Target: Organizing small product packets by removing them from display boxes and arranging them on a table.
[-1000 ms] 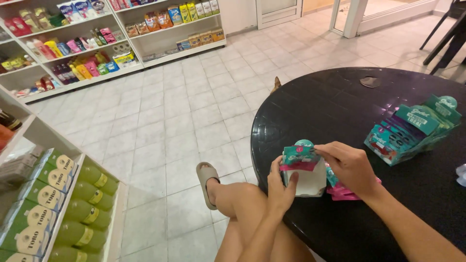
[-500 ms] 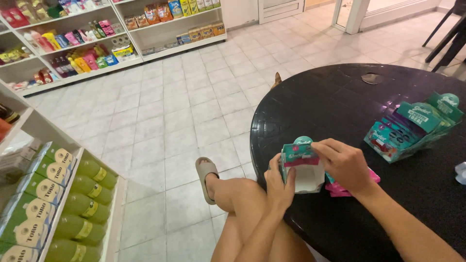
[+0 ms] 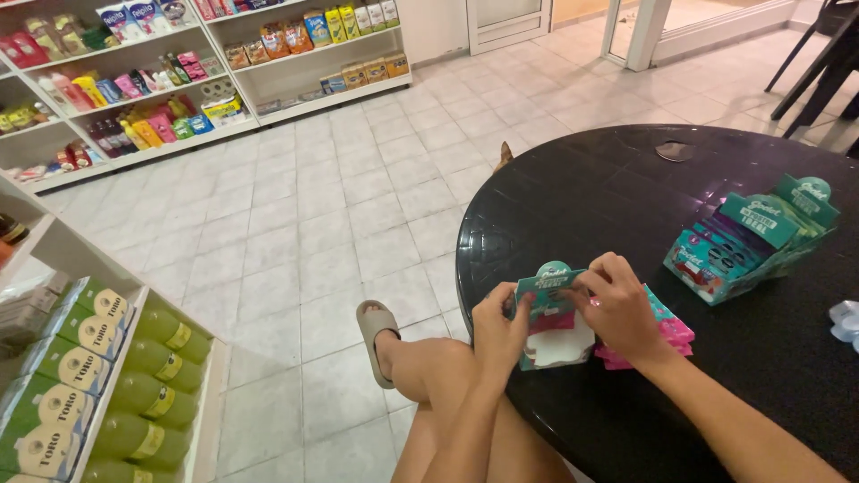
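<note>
Both hands pinch one teal card pack point(image 3: 550, 313) — left hand point(image 3: 497, 326) at its edge, right hand point(image 3: 621, 309) on top (pink packs point(image 3: 667, 335) beneath) on black table point(image 3: 626, 188).

Surface point(image 3: 626, 188): black, glossy, faintly textured, looks plastic. Packet point(image 3: 553, 317): printed card, teal and pink, slight sheen. Stack point(image 3: 747, 237): same card, glossy fronts. Floor point(image 3: 313, 224): pale glazed tile, smooth. Sandal point(image 3: 374, 333): matt rubbery beige. Bottles point(image 3: 143, 394): glossy green plastic.
</note>
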